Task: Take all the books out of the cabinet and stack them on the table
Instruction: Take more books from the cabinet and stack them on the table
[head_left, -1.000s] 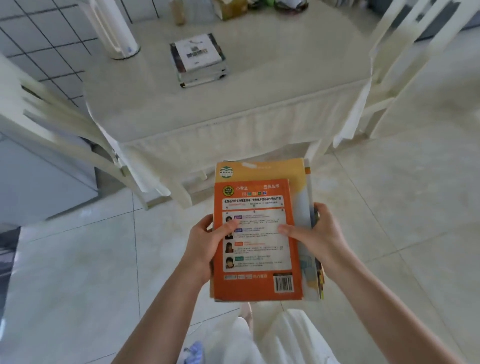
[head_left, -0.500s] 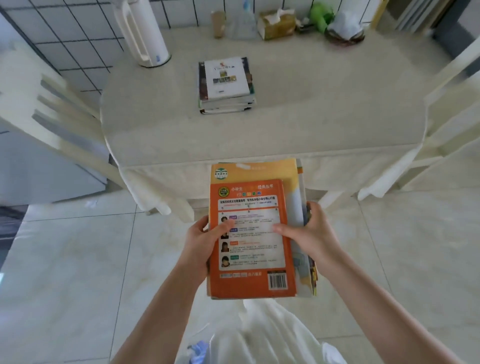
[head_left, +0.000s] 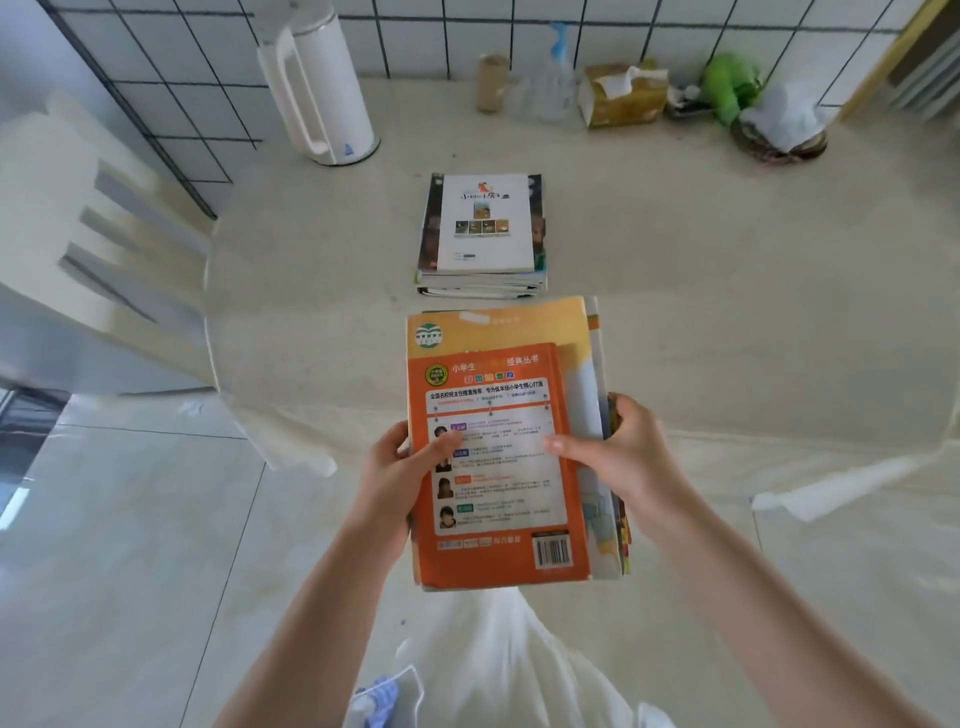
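Both sets of fingers clamped on the carried book bundle (head_left: 506, 441): left hand (head_left: 397, 473) on its left edge with thumb over the orange cover, right hand (head_left: 623, 457) on the right edge, thumb on top. Bundle held level, far end over the counter (head_left: 727, 291) edge. Stacked books (head_left: 483, 236) lie on the counter just beyond, white kettle (head_left: 317, 83) behind-left, tissue box (head_left: 623, 93) by the wall.
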